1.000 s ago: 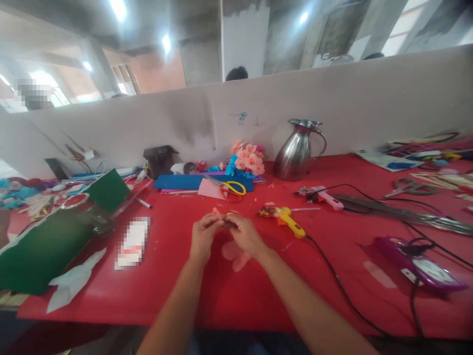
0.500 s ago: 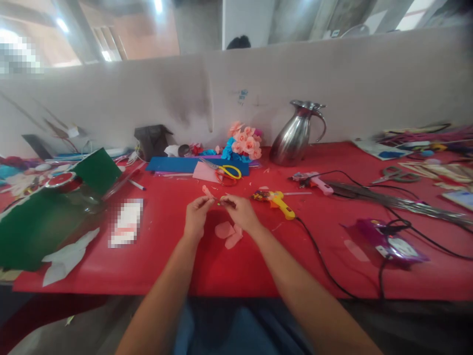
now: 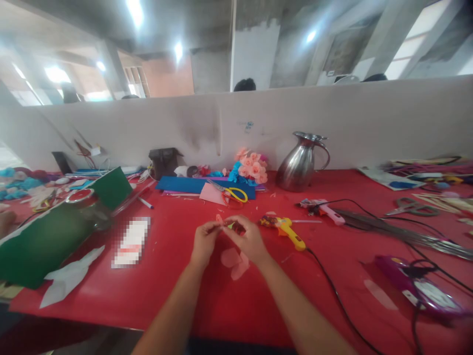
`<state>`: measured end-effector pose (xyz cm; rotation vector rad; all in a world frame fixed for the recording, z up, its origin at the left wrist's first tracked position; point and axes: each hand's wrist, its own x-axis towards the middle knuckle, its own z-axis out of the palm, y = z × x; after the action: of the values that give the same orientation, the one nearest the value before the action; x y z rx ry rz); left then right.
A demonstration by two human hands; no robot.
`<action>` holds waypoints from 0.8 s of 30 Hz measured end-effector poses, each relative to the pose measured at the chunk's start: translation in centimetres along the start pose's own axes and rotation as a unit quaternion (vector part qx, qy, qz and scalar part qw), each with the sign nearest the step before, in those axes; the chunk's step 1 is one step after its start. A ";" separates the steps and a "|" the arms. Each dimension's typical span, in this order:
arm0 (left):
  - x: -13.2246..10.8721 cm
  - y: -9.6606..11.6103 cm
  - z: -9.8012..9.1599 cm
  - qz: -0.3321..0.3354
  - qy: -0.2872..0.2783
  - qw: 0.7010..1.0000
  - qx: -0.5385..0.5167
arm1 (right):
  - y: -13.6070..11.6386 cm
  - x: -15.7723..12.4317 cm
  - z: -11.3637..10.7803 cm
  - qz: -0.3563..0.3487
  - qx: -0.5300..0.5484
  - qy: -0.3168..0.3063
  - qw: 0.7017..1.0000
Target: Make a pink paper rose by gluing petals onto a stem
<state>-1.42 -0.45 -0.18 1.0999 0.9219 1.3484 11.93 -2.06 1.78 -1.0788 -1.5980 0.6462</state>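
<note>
Above the red table, my left hand (image 3: 204, 241) is closed in a pinch on a small pink paper petal (image 3: 219, 218). My right hand (image 3: 250, 240) is closed too, its fingertips meeting those of the left at the petal. A bit of something green (image 3: 231, 225) shows between the right fingers; most of it is hidden. Just below the hands, several loose pink petals (image 3: 238, 266) lie on the table. To the right of my right hand rests a yellow hot glue gun (image 3: 290, 234) with a black cord.
Yellow-handled scissors (image 3: 236, 194) lie on pink paper and a blue sheet (image 3: 177, 184). Behind stand finished pink flowers (image 3: 253, 167) and a steel jug (image 3: 297, 165). A pink glue gun (image 3: 330, 212) and purple power strip (image 3: 417, 286) are right; a green board (image 3: 44, 241) is left.
The view has tilted up, so the table sits lower in the picture. My hands have come closer together, right fingertips now at the pink petal.
</note>
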 end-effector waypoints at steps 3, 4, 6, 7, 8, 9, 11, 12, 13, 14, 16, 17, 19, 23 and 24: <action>0.1 -0.1 0.1 0.007 0.005 1.000 0.010 | -0.2 0.0 0.0 -0.027 -0.017 0.014 0.999; 0.1 -0.1 0.1 0.010 0.007 1.000 0.014 | -0.2 0.0 0.0 -0.033 -0.021 0.018 0.999; 0.1 -0.1 0.1 0.015 0.009 1.000 0.017 | -0.2 0.0 0.1 -0.040 -0.024 0.023 0.999; 0.1 -0.1 0.1 0.018 0.008 1.000 0.017 | -0.1 0.0 0.1 -0.042 -0.025 0.026 0.998; 0.2 -0.2 0.1 0.020 0.007 1.000 0.017 | -0.1 0.0 0.1 -0.043 -0.025 0.029 0.998; 0.2 -0.2 0.1 0.022 0.008 1.000 0.018 | -0.1 0.0 0.2 -0.042 -0.026 0.030 0.998; 0.1 -0.2 0.0 0.025 0.007 0.999 0.024 | 0.0 -0.1 0.2 -0.041 -0.027 0.029 0.998; 0.1 -0.2 0.0 0.028 0.007 0.999 0.026 | 0.0 -0.1 0.1 -0.041 -0.028 0.027 0.998; 0.1 -0.3 0.0 0.032 0.008 0.999 0.029 | 0.0 -0.1 0.1 -0.041 -0.029 0.025 0.998; 0.1 -0.3 0.0 0.035 0.008 0.999 0.030 | 0.0 -0.1 0.1 -0.041 -0.031 0.024 0.998; 0.2 -0.3 0.0 0.040 0.007 0.999 0.029 | -0.1 -0.1 0.1 -0.040 -0.033 0.022 0.998; 0.2 -0.4 0.0 0.043 0.005 0.999 0.026 | -0.1 -0.1 0.1 -0.038 -0.031 0.021 0.999; 0.3 -0.4 0.0 0.054 -0.006 0.998 0.022 | -0.2 -0.1 0.1 -0.031 -0.021 0.018 0.999; 0.4 -0.8 -0.2 0.085 -0.030 0.995 0.049 | -0.2 -0.2 0.1 -0.034 -0.018 -0.002 0.999; 0.4 -0.9 -0.2 0.092 -0.030 0.994 0.058 | -0.1 -0.2 0.1 -0.036 -0.024 -0.006 0.999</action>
<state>-1.34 0.02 -1.07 1.3349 0.8811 1.4154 11.78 -2.25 1.79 -1.0487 -1.6629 0.5689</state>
